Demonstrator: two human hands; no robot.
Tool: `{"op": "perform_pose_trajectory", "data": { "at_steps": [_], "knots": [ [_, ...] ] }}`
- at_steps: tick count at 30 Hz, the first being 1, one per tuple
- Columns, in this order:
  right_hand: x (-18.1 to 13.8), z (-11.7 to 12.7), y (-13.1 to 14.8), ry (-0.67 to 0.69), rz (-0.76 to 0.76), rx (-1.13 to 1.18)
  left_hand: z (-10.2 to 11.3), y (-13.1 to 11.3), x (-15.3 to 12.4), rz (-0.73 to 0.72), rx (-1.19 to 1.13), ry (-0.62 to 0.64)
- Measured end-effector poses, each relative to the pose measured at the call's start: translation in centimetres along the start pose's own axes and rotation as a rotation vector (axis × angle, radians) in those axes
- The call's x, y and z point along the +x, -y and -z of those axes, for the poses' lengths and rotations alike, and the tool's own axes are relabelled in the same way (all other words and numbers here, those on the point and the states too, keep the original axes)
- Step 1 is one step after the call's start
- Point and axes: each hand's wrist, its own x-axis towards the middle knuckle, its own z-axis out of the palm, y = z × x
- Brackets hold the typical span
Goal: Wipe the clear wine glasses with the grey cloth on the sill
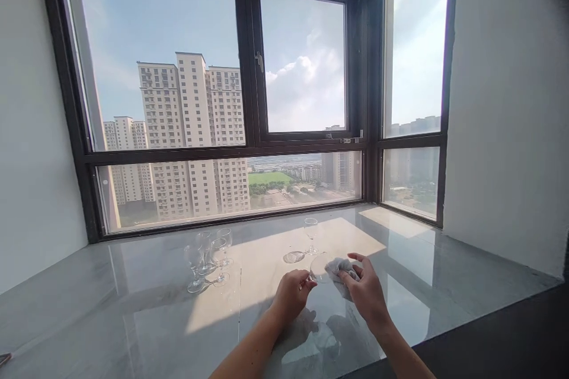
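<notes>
A dark-framed window (195, 153) spans the view beyond the fingers, and through it, far off to their left, rises a pale tower block (192, 112). Below the fingers spreads a glossy grey sill (151, 320), sunlit in patches and mirroring both hands.

The left hand (290, 295) has its thumb and fingers clamped on the stem end of a held glass (319, 266). The right hand (367, 289) pinches a cloth (334, 267) between thumb and fingers, with one finger raised apart from it.

Well to the left of the left fingers, four stemmed glasses (219, 254) stand upright in a close cluster. Just beyond the fingertips, a lone stemmed glass (311, 231) also stands upright, its patterned shadow (294, 257) on the sill to its left.

The held glass is between the two hands, above the sill. It is tipped onto its side, its long axis running roughly level from the left fingers toward the right ones, its bowl pointing right. It looks clear, colourless and rounded, with a thin bright outline; the left fingers mostly hide its stem end.

The cloth, whitish and crumpled, bunches under the right fingers against the bowl's right side.
</notes>
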Motion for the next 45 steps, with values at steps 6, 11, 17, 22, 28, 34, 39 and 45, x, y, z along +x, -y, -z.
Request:
{"op": "perform_pose_trajectory", "data": {
  "at_steps": [6,11,17,22,28,34,39,45],
  "knots": [
    [-0.8,-0.2,2.5,0.109,-0.003,0.086,0.0,0.6,0.2,0.117,0.017,-0.052],
    [-1.3,-0.9,3.0,0.101,0.147,0.057,0.0,0.5,0.1,0.072,0.051,0.035],
    [-0.7,0.1,2.9,-0.127,0.319,-0.248,0.2,0.2,0.2,0.011,0.012,0.015],
    [0.2,1.2,2.0,-0.173,0.269,-0.265,0.0,-0.1,0.1,0.004,-0.209,-0.011],
    [-0.7,-0.6,0.1,-0.008,0.148,-0.162,-0.6,0.3,0.6,0.174,-0.53,0.002],
    [-1.3,-1.8,-1.6,0.051,0.179,-0.177,-0.5,1.9,1.3,0.344,-0.673,-0.054],
    [0.0,-0.3,-3.0,-0.055,0.169,-0.249,-1.0,2.5,1.4,0.375,-0.525,-0.038],
    [0.6,0.2,-4.0,-0.147,0.143,-0.237,-1.5,2.5,1.5,0.313,-0.274,-0.024]
  ]
}}
